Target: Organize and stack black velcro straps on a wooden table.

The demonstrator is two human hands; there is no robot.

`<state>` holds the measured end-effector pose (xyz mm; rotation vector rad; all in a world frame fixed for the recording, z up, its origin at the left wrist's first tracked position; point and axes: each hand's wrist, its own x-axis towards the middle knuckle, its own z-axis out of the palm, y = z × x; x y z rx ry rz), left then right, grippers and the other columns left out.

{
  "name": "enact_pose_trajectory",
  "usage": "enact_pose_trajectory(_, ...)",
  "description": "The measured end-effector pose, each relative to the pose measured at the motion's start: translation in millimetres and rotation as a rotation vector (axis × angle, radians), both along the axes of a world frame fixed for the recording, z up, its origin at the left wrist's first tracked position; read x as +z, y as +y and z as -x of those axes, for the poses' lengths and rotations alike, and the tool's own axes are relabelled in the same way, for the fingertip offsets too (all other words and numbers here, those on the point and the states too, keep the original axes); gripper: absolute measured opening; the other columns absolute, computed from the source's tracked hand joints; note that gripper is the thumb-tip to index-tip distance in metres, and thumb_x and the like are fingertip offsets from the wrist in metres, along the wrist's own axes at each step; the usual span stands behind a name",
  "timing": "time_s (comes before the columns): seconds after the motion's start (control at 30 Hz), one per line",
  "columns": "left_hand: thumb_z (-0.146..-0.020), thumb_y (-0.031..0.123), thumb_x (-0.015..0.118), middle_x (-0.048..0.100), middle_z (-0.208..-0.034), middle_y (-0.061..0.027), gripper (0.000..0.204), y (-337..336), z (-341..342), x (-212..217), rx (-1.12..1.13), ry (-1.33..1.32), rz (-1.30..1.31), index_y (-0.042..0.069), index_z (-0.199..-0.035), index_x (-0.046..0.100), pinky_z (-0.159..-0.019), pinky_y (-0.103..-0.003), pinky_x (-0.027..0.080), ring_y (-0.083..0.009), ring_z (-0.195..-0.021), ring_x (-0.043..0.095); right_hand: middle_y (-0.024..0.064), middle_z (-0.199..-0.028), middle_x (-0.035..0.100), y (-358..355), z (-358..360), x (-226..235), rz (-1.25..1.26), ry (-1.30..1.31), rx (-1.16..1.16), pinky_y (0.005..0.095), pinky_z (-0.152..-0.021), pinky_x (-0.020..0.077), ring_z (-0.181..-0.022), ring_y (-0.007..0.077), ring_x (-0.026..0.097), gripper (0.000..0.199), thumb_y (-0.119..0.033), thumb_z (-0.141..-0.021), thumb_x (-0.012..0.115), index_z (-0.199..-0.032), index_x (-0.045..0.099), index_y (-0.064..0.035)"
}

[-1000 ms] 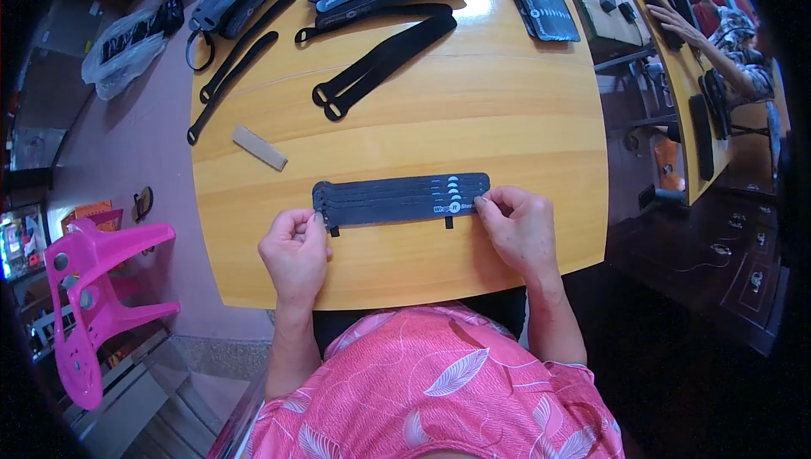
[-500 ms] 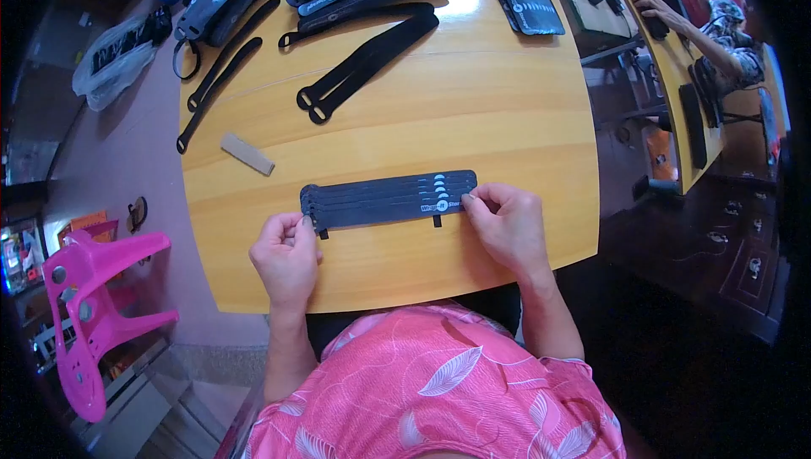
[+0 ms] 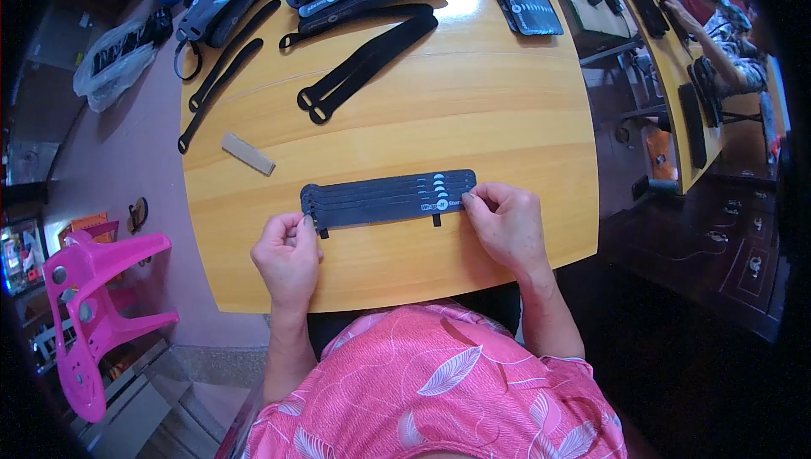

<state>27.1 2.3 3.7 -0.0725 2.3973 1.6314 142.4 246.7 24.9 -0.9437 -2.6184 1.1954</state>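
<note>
Black strap stack (image 3: 372, 201) lies flat between right hand (image 3: 509, 221) and left hand (image 3: 289, 256), almost unmoved since a moment ago, so it seems kept steady. Each hand pinches its near end. Beyond left hand rests small beige strip (image 3: 247, 155).

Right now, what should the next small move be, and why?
Probably the right hand should fold the right tab up over the fanned black straps: they lie in an overlapping row, that tab juts past their near edge, and the left hand pinches their left end, seemingly steadying them.
</note>
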Motion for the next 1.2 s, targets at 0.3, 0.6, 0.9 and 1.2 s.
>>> enact_pose_trajectory(0.3,-0.088,-0.002,0.064,0.061,-0.069,-0.0008,0.001,-2.6,-0.9,-4.2,-0.026,0.07,-0.008,-0.003,-0.089,0.064,-0.046,-0.02,0.043,-0.0047,-0.052,0.055,0.0142,-0.064,0.066,-2.6,3.9,4.1,-0.003,-0.032,0.001,0.0307,-0.055,0.0474,-0.057,0.0151,0.061,0.016,-0.01,-0.085,0.067,-0.084,0.07,0.0052)
enact_pose_trajectory(0.6,-0.086,-0.001,0.067,0.064,-0.07,-0.0025,0.004,-5.6,-0.9,-13.2,0.011,0.09,-0.012,-0.003,-0.088,0.066,-0.049,-0.021,0.045,-0.0058,-0.055,0.057,0.0123,-0.063,0.064,-2.5,3.0,2.4,-0.045,-0.032,0.053,0.0303,-0.056,0.0464,-0.057,0.0135,0.059,0.016,-0.011,-0.086,0.066,-0.083,0.069,0.0046)
enact_pose_trajectory(0.9,-0.082,-0.001,0.07,0.065,-0.069,-0.0036,0.005,-2.9,-2.7,-12.9,0.004,0.103,0.042,-0.003,-0.085,0.067,-0.052,-0.021,0.045,-0.0041,-0.056,0.055,0.0173,-0.067,0.065,-1.5,2.7,3.9,0.022,-0.045,-0.033,0.0342,-0.057,0.0497,-0.058,0.0238,0.065,0.014,-0.012,-0.084,0.067,-0.082,0.07,0.0013)
enact_pose_trajectory(1.2,-0.087,-0.003,0.064,0.06,-0.068,0.0005,0.002,-6.7,0.8,-4.3,-0.011,0.057,-0.018,-0.002,-0.09,0.064,-0.047,-0.02,0.042,-0.0036,-0.053,0.053,0.0137,-0.064,0.065,-3.8,5.5,-1.4,-0.018,0.01,0.007,0.0306,-0.055,0.047,-0.057,0.0143,0.061,0.015,-0.011,-0.084,0.067,-0.084,0.07,0.0033)
